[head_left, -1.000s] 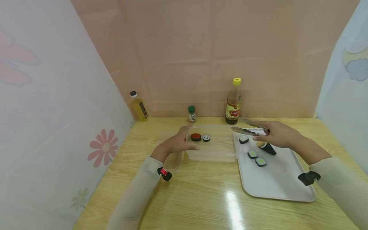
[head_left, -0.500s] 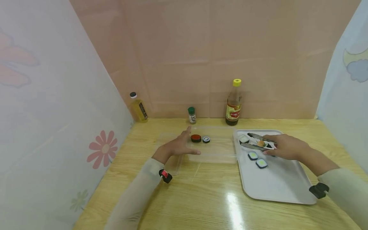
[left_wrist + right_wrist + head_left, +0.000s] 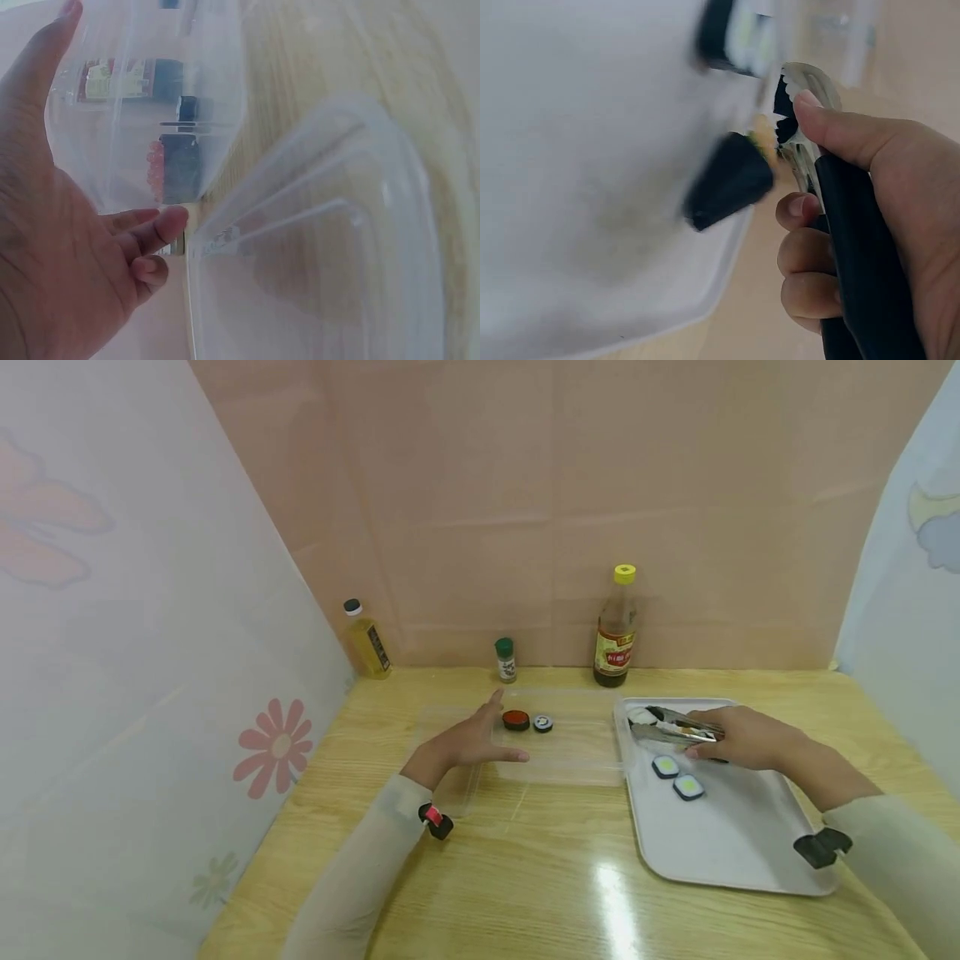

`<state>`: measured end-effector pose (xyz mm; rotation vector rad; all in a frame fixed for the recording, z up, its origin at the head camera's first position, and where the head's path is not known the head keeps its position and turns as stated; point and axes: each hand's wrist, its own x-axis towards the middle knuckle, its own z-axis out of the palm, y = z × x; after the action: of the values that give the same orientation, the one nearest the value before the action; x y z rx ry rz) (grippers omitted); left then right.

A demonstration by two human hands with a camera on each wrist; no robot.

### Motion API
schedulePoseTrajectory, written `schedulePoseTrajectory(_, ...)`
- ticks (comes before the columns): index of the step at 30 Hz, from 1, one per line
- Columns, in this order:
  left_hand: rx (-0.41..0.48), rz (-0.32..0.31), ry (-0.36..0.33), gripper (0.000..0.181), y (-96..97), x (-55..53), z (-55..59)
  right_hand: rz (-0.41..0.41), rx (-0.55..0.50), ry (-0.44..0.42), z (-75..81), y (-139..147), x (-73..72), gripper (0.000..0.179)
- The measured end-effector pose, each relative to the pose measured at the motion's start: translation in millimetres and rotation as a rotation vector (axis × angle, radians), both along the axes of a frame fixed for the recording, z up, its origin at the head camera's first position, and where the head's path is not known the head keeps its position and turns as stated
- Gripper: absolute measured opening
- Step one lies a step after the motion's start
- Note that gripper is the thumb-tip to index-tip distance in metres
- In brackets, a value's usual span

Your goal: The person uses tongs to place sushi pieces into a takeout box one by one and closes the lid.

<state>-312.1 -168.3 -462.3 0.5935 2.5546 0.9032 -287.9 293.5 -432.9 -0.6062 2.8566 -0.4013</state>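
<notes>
My right hand [image 3: 750, 739] grips metal tongs [image 3: 671, 737] with dark handles [image 3: 866, 262], low over the white tray [image 3: 731, 843]. The tongs' tips lie on both sides of a white roll [image 3: 641, 717]; whether they touch it, I cannot tell. A black cone-shaped hand roll [image 3: 731, 180] with orange filling lies close to the tongs, mostly hidden in the head view. My left hand [image 3: 468, 739] is spread against the left end of a clear plastic container [image 3: 573, 774], its thumb extended. Inside sit a red-topped sushi piece [image 3: 516, 720] and a small round roll [image 3: 543, 723].
Two sushi rolls with green centres, one a green-centred roll [image 3: 688, 787], lie on the tray. The container's clear lid [image 3: 431, 247] extends left under my wrist. An oil bottle [image 3: 369, 647], a green-capped shaker [image 3: 506, 664] and a yellow-capped sauce bottle [image 3: 615, 647] stand along the back.
My right hand has lowered the tongs from above the tray's far edge down among the sushi pieces, and the tongs' arms have drawn slightly closer. My left hand stays at the container.
</notes>
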Motion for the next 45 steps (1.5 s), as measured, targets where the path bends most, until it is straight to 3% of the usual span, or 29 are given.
schedulePoseTrajectory(6, -0.026, -0.002, 0.051, 0.135, 0.2, -0.3, -2.0, -0.056, -0.035, 0.041, 15.8, 4, 0.2, 0.081)
schedulePoseTrajectory(13, -0.024, 0.014, -0.032, 0.135, 4.0, 0.2, 2.7, -0.099, -0.042, 0.077, 29.2, -11, 0.5, 0.080)
schedulePoseTrajectory(22, -0.042, 0.016, -0.052, 0.142, 7.1, -2.6, 6.2, -0.018, -0.067, 0.058, 32.7, -52, 2.5, 0.068)
schedulePoseTrajectory(27, -0.053, 0.024, -0.055, 0.151, 8.0, -1.3, 8.5, 0.055, -0.057, 0.044, 31.1, -75, 2.8, 0.073)
schedulePoseTrajectory(34, -0.080, 0.040, -0.064, 0.144, 7.7, 1.5, 10.7, 0.140, 0.036, 0.076, 28.9, -114, 2.1, 0.067)
schedulePoseTrajectory(45, -0.074, 0.047, -0.076, 0.141, 9.3, 2.1, 8.2, 0.185, 0.184, 0.072, 19.6, -164, -10.2, 0.063)
